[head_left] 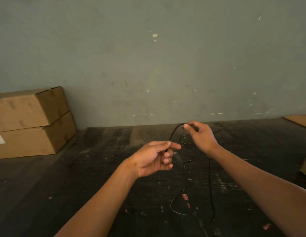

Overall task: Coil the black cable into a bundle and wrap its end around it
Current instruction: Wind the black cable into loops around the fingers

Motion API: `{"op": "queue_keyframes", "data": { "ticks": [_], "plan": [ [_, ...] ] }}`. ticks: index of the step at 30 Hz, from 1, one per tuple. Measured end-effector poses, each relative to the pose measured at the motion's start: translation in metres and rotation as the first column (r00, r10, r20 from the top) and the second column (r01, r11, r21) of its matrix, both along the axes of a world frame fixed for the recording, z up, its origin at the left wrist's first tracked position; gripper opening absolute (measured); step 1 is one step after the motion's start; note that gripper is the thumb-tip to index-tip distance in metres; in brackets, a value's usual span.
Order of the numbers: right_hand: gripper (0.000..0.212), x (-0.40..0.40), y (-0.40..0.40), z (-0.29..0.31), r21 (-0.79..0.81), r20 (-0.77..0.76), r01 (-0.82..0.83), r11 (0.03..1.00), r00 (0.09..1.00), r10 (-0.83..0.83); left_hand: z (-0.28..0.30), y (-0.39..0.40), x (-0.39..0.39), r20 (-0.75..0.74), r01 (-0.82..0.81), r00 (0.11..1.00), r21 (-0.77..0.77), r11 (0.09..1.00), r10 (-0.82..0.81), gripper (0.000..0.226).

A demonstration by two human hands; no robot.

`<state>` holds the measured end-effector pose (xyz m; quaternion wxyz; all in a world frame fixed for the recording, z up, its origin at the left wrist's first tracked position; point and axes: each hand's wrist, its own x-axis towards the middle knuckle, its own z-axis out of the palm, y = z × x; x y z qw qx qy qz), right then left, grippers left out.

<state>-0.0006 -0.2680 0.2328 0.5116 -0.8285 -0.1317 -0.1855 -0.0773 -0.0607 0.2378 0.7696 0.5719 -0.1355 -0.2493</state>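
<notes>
Black cable (173, 132): short arched span pinched between left hand (154, 158) and right hand (201, 135), rising toward the far right; remainder trailed loosely across the dark bench (97, 168), toward the near edge.

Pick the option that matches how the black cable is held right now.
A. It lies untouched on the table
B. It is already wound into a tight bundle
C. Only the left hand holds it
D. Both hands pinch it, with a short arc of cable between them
D: the left hand and the right hand each pinch the black cable, which arcs between them while the rest trails loose on the dark table.
</notes>
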Motion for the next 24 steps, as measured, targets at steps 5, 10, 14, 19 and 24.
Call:
{"op": "queue_keyframes", "data": {
  "ticks": [5, 10, 14, 19, 24],
  "plan": [
    [0.026, -0.003, 0.006, -0.006, -0.044, -0.04, -0.025, 0.999, 0.999, 0.023, 0.012, -0.006, 0.0, 0.051, 0.063, 0.997, -0.187, 0.98, -0.054, 0.03],
    [0.023, -0.016, 0.019, -0.02, -0.11, -0.117, -0.2, 0.974, 0.975, 0.187, 0.023, -0.008, 0.006, 0.074, 0.058, 0.997, -0.321, 0.945, -0.036, 0.035],
    [0.02, -0.033, 0.034, -0.039, -0.259, -0.139, -0.357, 0.898, 0.933, 0.331, 0.03, -0.007, 0.02, 0.062, -0.058, 0.995, -0.273, 0.96, 0.078, 0.039],
    [0.022, -0.055, 0.053, -0.045, -0.429, -0.201, -0.491, 0.758, 0.87, 0.449, 0.032, 0.001, 0.042, 0.092, -0.148, 0.98, -0.25, 0.957, 0.175, 0.041],
    [0.023, -0.067, 0.051, -0.019, -0.508, -0.149, -0.474, 0.719, 0.871, 0.469, 0.019, 0.017, 0.055, 0.109, -0.158, 0.98, -0.096, 0.983, 0.168, 0.036]
  ]
}}
